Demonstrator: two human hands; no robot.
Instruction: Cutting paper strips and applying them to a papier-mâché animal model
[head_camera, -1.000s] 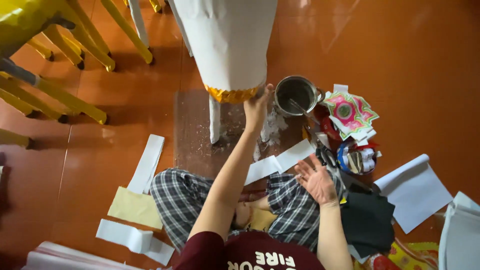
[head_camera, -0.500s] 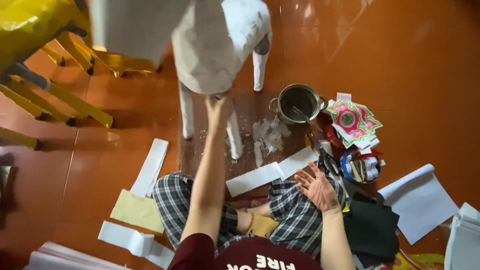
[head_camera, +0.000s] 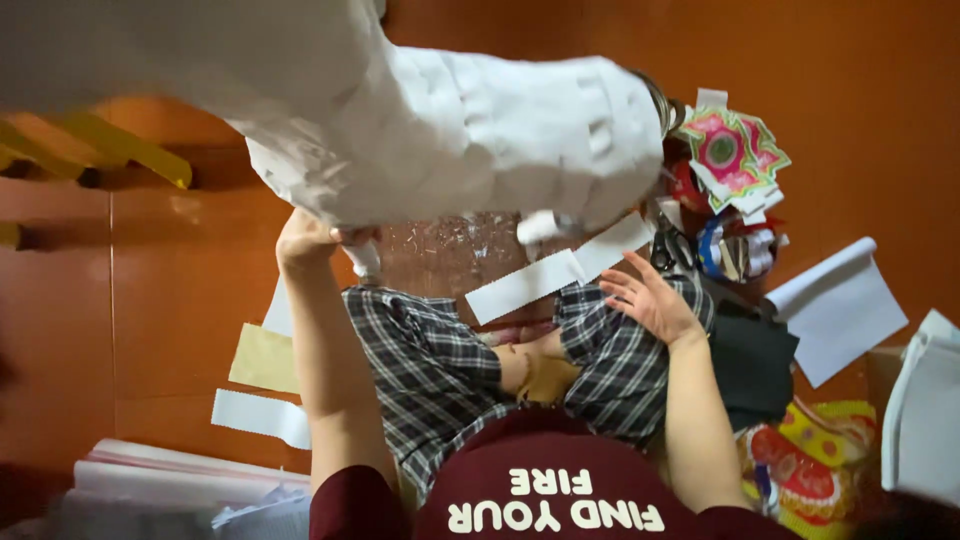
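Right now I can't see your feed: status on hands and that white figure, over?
Left hand gripping a leg of the white paper figure, lifted above the lap. Right hand open, empty, over the knee. White paper strip on the lap; scissors beside it.

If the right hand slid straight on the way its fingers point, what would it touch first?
Probably the long white paper strip lying across the checked-trousered knee, just beyond the right hand and its spread fingertips; depth is hard to judge.

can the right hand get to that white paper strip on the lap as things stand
Probably yes. The right hand is open, holds nothing, and hovers just right of the white paper strip lying across the checked trousers. Nothing sits between them; the white paper figure hangs above, not in the way.
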